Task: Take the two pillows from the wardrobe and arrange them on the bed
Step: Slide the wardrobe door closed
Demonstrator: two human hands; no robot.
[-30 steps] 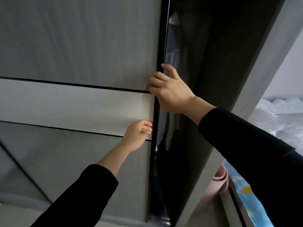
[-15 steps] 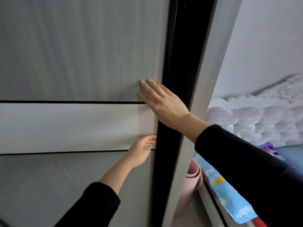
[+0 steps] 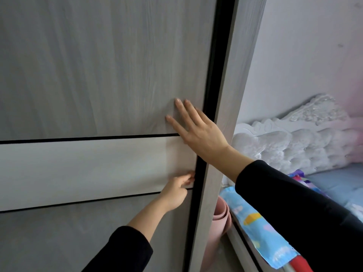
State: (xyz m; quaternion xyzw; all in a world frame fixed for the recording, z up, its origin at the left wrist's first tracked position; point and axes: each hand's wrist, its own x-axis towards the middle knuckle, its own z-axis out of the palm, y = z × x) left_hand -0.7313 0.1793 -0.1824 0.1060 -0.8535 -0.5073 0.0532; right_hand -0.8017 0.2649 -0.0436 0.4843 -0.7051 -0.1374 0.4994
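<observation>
Right hand (image 3: pixel 198 132) is flat on the grey wood-grain sliding wardrobe door (image 3: pixel 98 65), fingers (image 3: pixel 177 122) spread and straight, palm pressed against the panel just beside its black right edge strip (image 3: pixel 211 95). It grips nothing, only pushes on the surface. Below it, my left hand (image 3: pixel 175 193) sits on the pale cream horizontal band (image 3: pixel 88 171) that crosses the door, its fingers curled loosely with the tips touching the door's right edge; whether they hook around that edge I cannot tell. Both arms wear black sleeves (image 3: pixel 294 203).

The door stands flush against the grey wardrobe side post (image 3: pixel 225 114), with only the dark strip showing between them, so the wardrobe interior is hidden and I see no pillows from here.

Out to the right, a rolled pink mat (image 3: pixel 221 218) leans upright between the wardrobe and the bed. The bed has a white carved tufted headboard (image 3: pixel 284 146), a plain blue sheet (image 3: pixel 337 185), and a light blue cartoon-print cloth (image 3: pixel 261 232) hanging over its near side rail.
</observation>
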